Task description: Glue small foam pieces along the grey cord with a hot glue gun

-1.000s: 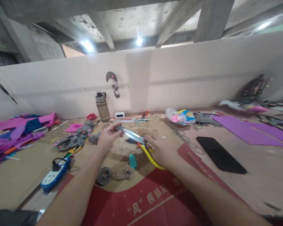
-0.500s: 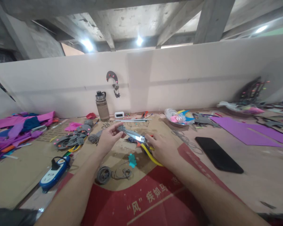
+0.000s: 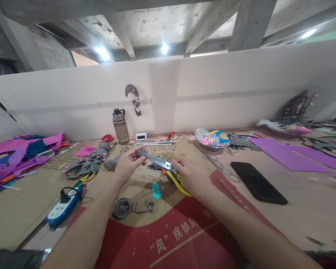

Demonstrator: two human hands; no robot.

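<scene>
Between the thumb and fingers of my left hand [image 3: 130, 163] is a small grey felt piece [image 3: 142, 153]. My right hand [image 3: 190, 175] grips the yellow handles of a pair of scissors [image 3: 168, 165]. The metal blades point left and their tips meet the felt piece; whether they are cutting cannot be made out. Below the hands, a teal flower-shaped cutout [image 3: 156, 190] lies on the cardboard [image 3: 141, 220]. Close by is a coil of grey cord [image 3: 122, 208] with a loose tail. Small dark and orange bits lie partly hidden behind the scissors.
Left are a blue-and-white power strip [image 3: 64, 207], grey felt pieces with pink dots [image 3: 85, 164] and coloured felt scraps [image 3: 22, 153]. A bottle [image 3: 120, 129] stands at the back. Right are a black phone [image 3: 258, 183], purple sheets [image 3: 285, 153] and a bowl of bagged pieces [image 3: 212, 140].
The scissor blades and the felt piece have shifted very slightly. The view has drifted a little; both hands keep their grips.
</scene>
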